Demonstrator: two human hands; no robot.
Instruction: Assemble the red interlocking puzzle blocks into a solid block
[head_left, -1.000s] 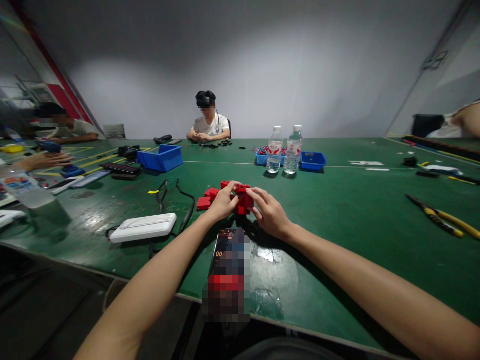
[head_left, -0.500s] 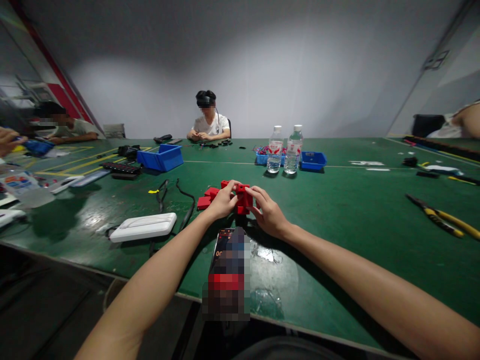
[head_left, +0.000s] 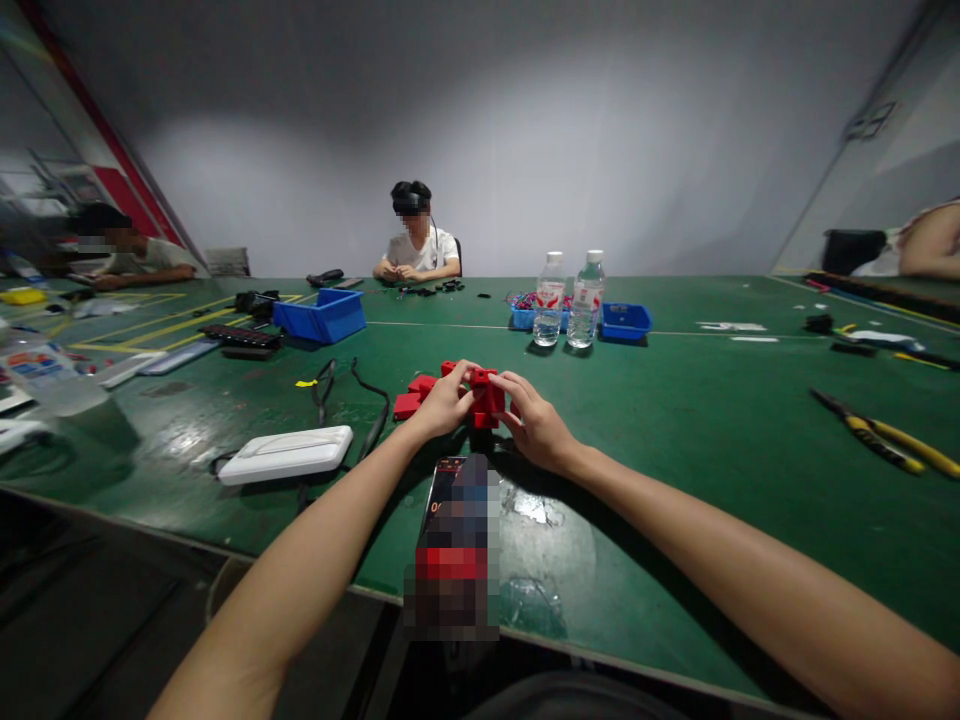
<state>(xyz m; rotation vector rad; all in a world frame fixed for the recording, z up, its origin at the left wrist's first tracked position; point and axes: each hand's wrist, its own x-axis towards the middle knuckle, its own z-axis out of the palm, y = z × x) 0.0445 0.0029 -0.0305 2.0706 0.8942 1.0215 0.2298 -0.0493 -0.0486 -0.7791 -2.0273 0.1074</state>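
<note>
Block [head_left: 488, 398], red and boxy, held between the left hand [head_left: 445, 402] and the right hand [head_left: 541, 428] over the table [head_left: 712, 430].
In the head view, the left hand grips the block from its own side, fingers bent over the upper edge, while the right hand's fingertips bear on the opposite side. Whether the block is one piece or several fitted together, I cannot tell. More red blocks [head_left: 407, 406] lie just to the left of the left hand; a phone [head_left: 451, 515] lies on the near side of both hands. The block looks stiff and light, probably plastic, its flat faces perhaps a little slippery; a hard squeeze might strain any thin parts. Opposite flat sides seem the best hold, with a light fingertip pinch.
</note>
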